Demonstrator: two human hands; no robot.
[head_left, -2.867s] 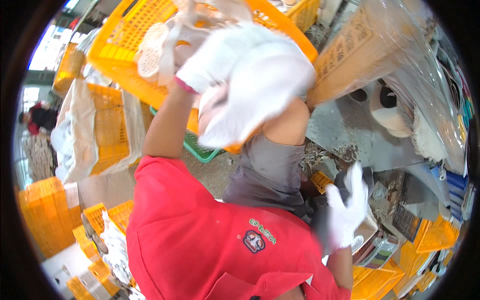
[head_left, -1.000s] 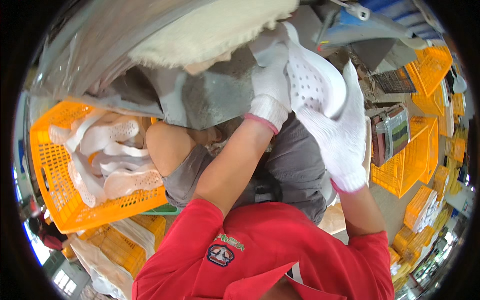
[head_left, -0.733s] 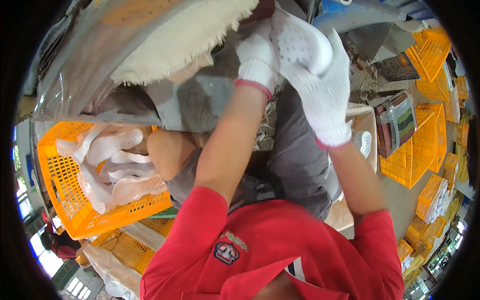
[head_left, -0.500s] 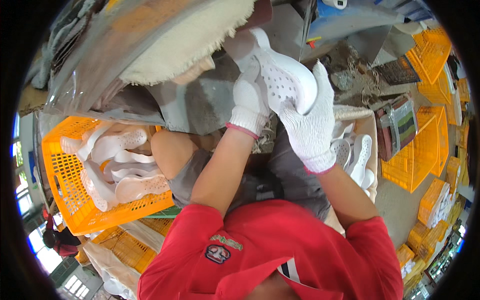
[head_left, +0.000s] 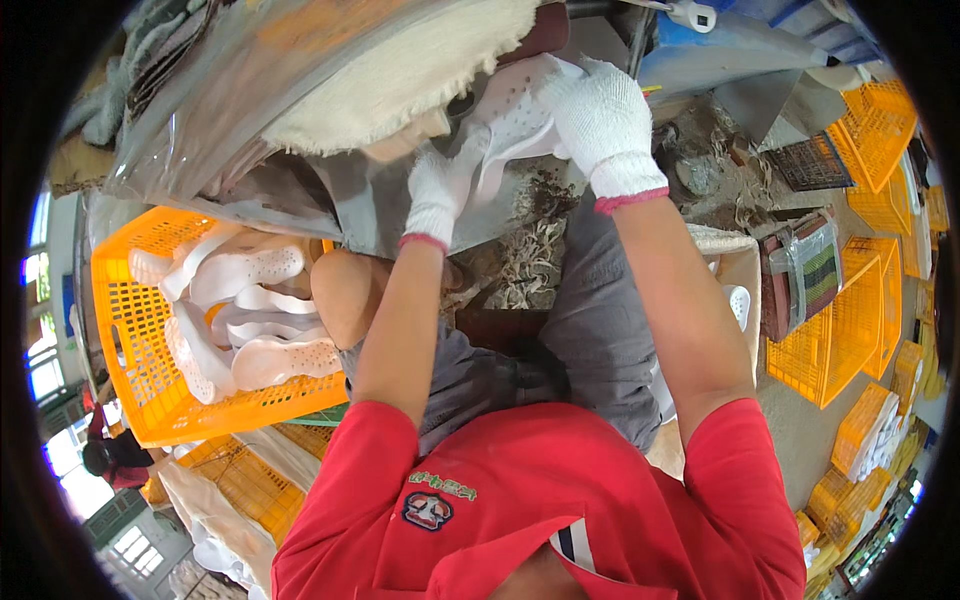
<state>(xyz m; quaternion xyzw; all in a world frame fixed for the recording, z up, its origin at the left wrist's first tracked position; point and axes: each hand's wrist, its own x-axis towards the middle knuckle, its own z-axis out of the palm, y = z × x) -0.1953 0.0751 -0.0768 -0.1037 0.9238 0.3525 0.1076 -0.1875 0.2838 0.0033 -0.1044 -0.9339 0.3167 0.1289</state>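
Both my hands wear white knitted gloves with pink cuffs. Between them is a white curved piece shaped like a shoe insole [head_left: 508, 103], dotted with small holes. My left hand [head_left: 437, 190] is closed around its near left edge. Over its right end my right hand [head_left: 603, 112] is bent, with the fingertips partly hidden behind the piece. The far end lies close to a dark reddish roller [head_left: 545, 32]; I cannot tell if they touch. Below the piece is a grey metal sheet [head_left: 375, 195].
On my left stands an orange crate [head_left: 135, 345] holding several similar white pieces [head_left: 285, 362]. A cloth-lined bin [head_left: 742, 262] with more of them is by my right leg. Frayed cream cloth [head_left: 400, 90] hangs ahead. Orange crates [head_left: 830, 340] stack at right; scraps [head_left: 530, 262] litter the floor.
Both hands have moved away from me with the white piece, which has turned and now lies nearer the roller. My left hand has also shifted left; my right hand now grips from above.
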